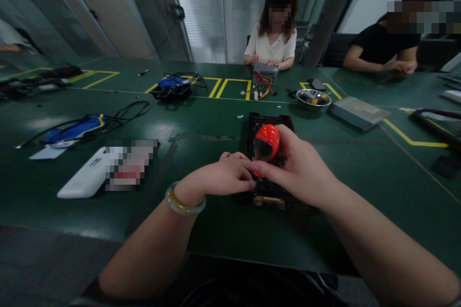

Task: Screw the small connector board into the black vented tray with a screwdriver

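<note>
My right hand [306,165] is closed round the red and black handle of a screwdriver [268,141]. The handle stands steeply over a black electronic unit [254,127] on the green table, and its shaft is hidden by my fingers. A gold-coloured part shows along the unit's near edge. My left hand [225,174], with a bangle on its wrist, comes in from the left. Its fingers and thumb are bent together at the foot of the screwdriver, over the unit; whatever lies between the fingertips is hidden.
A white case [90,172] lies on the left, with a blurred-out flat item beside it. Beyond are blue pouches with cables [77,129]. A metal bowl of tools [313,100] and a grey metal panel [358,112] stand right. Two people sit across the table, one touching a grey box with wires.
</note>
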Demonstrator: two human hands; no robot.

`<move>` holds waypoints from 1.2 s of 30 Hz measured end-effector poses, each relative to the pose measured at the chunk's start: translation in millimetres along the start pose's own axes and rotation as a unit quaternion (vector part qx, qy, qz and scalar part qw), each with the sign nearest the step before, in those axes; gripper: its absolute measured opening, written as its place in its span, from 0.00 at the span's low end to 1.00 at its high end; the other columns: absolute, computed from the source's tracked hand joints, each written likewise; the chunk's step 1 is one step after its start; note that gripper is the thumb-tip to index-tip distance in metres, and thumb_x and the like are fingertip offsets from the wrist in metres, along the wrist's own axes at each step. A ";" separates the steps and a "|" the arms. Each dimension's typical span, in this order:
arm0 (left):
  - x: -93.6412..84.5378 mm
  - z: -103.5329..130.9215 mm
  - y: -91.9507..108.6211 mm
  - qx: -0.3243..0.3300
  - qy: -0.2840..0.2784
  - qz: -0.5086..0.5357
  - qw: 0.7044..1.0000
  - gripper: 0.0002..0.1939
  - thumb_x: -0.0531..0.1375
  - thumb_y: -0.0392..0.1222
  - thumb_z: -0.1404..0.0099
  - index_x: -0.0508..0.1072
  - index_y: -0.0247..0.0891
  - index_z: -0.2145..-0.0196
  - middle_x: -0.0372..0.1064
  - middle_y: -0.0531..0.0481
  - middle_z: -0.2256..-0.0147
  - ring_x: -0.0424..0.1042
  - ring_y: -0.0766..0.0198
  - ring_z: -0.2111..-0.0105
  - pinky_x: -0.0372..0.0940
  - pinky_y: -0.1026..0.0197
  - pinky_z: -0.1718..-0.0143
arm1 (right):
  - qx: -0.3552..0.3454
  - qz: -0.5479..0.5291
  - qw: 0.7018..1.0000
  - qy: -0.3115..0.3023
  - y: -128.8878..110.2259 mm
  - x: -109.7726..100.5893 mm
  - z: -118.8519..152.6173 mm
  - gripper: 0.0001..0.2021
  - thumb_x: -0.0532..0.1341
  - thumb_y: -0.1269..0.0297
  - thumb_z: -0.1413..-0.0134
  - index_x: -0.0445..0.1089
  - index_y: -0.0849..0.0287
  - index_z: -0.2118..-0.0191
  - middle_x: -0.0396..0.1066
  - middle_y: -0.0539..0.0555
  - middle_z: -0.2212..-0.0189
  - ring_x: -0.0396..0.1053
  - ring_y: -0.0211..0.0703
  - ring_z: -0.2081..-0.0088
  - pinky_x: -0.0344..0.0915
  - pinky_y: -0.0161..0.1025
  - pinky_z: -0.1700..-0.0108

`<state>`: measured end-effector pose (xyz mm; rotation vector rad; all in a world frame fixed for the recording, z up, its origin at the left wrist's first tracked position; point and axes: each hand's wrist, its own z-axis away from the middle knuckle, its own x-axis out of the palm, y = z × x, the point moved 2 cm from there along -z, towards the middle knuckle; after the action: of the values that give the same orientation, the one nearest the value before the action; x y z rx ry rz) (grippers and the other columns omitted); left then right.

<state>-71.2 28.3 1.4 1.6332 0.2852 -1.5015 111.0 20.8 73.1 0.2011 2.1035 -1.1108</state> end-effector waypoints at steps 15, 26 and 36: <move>0.2 0.8 1.4 0.013 0.010 -0.011 1.000 0.15 0.54 0.51 0.30 0.78 0.44 0.61 0.75 0.51 0.54 0.61 0.52 0.43 0.47 0.49 0.44 | -0.007 0.040 0.999 0.004 -1.2 -2.1 0.1 0.23 0.65 0.47 0.46 0.64 0.55 0.51 0.72 0.51 0.64 0.70 0.42 0.67 0.64 0.37 0.66; 0.3 0.8 -0.2 0.010 0.011 -0.015 1.000 0.16 0.54 0.53 0.30 0.78 0.44 0.61 0.75 0.50 0.55 0.63 0.52 0.47 0.50 0.49 0.46 | 0.006 0.008 1.000 0.004 -1.4 -0.7 0.2 0.23 0.67 0.45 0.48 0.64 0.55 0.55 0.72 0.49 0.65 0.70 0.40 0.69 0.64 0.35 0.69; -0.2 0.2 1.6 0.012 0.018 0.000 1.000 0.14 0.55 0.51 0.31 0.79 0.44 0.60 0.75 0.50 0.53 0.60 0.53 0.43 0.49 0.49 0.43 | 0.017 0.011 1.000 -0.015 -3.7 -2.7 -0.4 0.16 0.63 0.51 0.43 0.64 0.55 0.56 0.73 0.51 0.65 0.71 0.43 0.67 0.65 0.39 0.67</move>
<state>-70.3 27.2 2.3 1.6795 0.2877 -1.4812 111.1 19.4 77.5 0.2233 2.0529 -1.1303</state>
